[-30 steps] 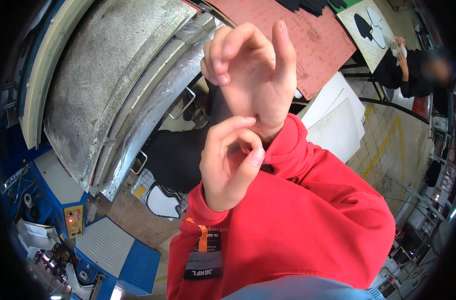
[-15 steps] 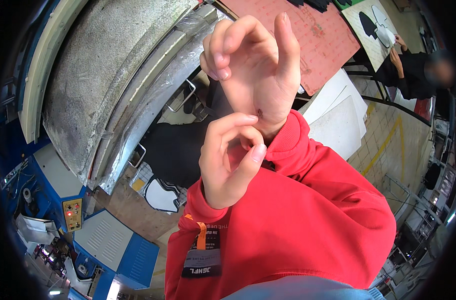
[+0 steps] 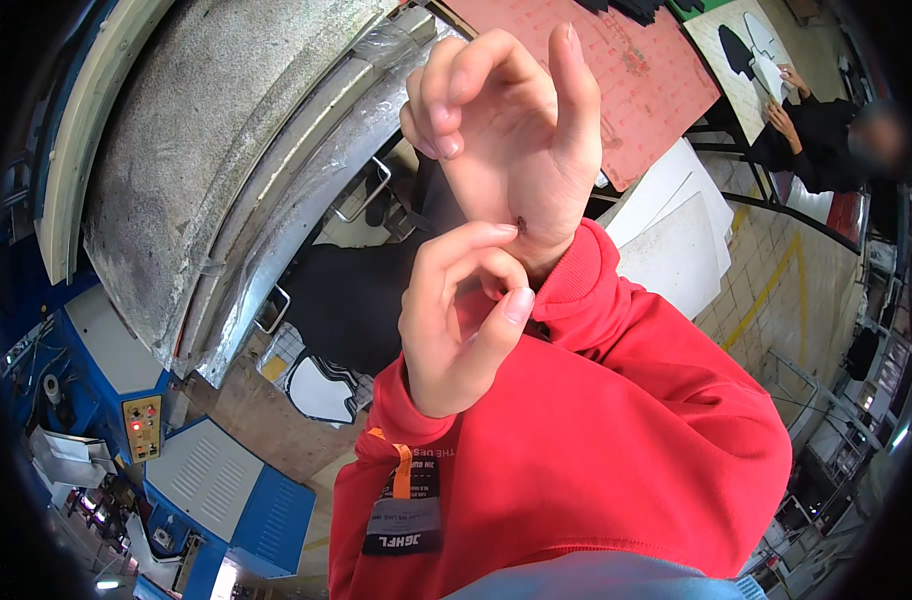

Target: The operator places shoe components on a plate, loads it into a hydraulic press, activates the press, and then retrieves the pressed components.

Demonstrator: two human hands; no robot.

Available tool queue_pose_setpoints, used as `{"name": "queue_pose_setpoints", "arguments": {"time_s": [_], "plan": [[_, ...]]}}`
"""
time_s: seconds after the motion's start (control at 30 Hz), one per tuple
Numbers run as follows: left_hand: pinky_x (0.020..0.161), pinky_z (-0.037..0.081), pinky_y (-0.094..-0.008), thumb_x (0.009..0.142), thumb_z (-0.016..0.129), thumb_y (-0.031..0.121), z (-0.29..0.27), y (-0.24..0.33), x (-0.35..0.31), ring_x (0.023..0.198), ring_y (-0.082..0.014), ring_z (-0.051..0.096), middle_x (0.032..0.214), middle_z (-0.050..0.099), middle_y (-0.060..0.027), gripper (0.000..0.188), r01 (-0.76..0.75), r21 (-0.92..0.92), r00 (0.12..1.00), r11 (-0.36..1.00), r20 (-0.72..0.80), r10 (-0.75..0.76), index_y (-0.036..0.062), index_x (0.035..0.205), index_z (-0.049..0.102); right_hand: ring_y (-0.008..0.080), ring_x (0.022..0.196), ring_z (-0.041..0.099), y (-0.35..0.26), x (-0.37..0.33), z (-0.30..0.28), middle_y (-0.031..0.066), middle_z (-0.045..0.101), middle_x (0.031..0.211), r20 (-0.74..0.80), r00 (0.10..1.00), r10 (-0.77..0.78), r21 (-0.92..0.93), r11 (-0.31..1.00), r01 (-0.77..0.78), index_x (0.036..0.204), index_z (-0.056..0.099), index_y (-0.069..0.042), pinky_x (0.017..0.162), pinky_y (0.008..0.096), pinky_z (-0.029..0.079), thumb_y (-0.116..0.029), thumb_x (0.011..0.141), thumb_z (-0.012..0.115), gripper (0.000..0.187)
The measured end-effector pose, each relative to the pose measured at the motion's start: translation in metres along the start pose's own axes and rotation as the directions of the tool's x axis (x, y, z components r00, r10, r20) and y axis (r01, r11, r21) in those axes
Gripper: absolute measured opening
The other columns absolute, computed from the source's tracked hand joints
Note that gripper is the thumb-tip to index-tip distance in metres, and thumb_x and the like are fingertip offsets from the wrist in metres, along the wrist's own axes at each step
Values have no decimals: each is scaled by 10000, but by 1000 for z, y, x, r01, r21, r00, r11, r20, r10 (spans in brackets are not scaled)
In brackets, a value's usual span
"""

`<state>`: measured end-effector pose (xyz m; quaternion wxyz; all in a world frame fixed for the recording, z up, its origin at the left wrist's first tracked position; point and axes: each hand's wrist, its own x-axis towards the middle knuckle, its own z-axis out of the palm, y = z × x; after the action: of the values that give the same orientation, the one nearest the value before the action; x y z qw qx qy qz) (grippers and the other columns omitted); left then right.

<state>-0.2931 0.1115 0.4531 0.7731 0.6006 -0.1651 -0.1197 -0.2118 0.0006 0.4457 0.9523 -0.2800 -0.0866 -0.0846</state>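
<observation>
My right hand (image 3: 516, 140) is raised, palm toward me, its fingers loosely curled and the thumb standing apart. Nothing is in it. A small dark mark (image 3: 521, 226) shows at the base of that palm. Just below, my left hand (image 3: 456, 330) is bent with thumb and fingers apart, holding nothing. Its index fingertip is at the heel of the right palm, beside the mark. Both wrists come out of red sleeves (image 3: 626, 300). A dark label with an orange strip (image 3: 404, 505) lies by the left cuff.
A large grey padded press (image 3: 216, 130) stands at the left, above blue machine cabinets (image 3: 216, 490). Ahead is a reddish tabletop (image 3: 616, 90); white sheets (image 3: 681, 230) lie beside it. Black cloth (image 3: 346, 300) is below the press. A co-worker (image 3: 816, 145) handles cut pieces at the far right.
My two hands have hardly moved. The co-worker's hands have shifted slightly over the cut pieces on the far table.
</observation>
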Motion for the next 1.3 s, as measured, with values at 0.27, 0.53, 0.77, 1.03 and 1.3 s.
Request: {"name": "queue_pose_setpoints", "arguments": {"time_s": [0.27, 0.53, 0.77, 1.03, 1.3], "plan": [[719, 406, -217, 816, 587, -50, 0, 0, -1, 717, -90, 474, 802, 577, -60, 409, 30, -5, 999, 1000, 18, -30, -40, 1194, 432, 163, 612, 410, 0, 0, 0, 74, 483, 688, -1, 1000, -1, -18, 1000, 1, 792, 540, -55, 612, 289, 329, -536, 957, 269, 576], [717, 403, -217, 818, 585, -45, 0, 0, 0, 712, -86, 468, 798, 576, -54, 412, 22, -4, 1000, 1000, 5, -22, -40, 1201, 433, 161, 610, 405, 1, 0, 0, 75, 482, 690, -2, 1000, 7, 1, 1000, -7, 794, 539, -56, 609, 288, 323, -533, 960, 265, 574], [709, 410, -216, 819, 584, -45, 0, 0, 0, 710, -87, 476, 796, 577, -58, 403, 23, -10, 1000, 1000, 8, -23, -37, 1194, 439, 161, 613, 406, 1, 0, -1, 73, 482, 697, 2, 1000, -5, 3, 1000, 5, 800, 541, -56, 607, 286, 321, -532, 960, 264, 573], [684, 421, -216, 830, 587, -45, 1, -4, -1, 704, -88, 498, 793, 583, -69, 358, -18, -5, 1000, 1000, 12, 18, -37, 1159, 448, 172, 611, 469, -1, 1, 1, 100, 533, 678, -31, 998, 50, 169, 985, -44, 739, 566, -17, 572, 283, 373, -500, 948, 368, 562], [539, 447, -288, 722, 660, -71, 6, -2, 5, 621, -205, 541, 775, 553, -93, 314, -343, 567, 905, 749, -14, 425, -56, 1035, 634, 176, 605, 389, -5, -1, 8, 82, 474, 709, 64, 962, 264, 641, 728, -243, 788, 573, -29, 577, 300, 343, -604, 910, 350, 628]]}}
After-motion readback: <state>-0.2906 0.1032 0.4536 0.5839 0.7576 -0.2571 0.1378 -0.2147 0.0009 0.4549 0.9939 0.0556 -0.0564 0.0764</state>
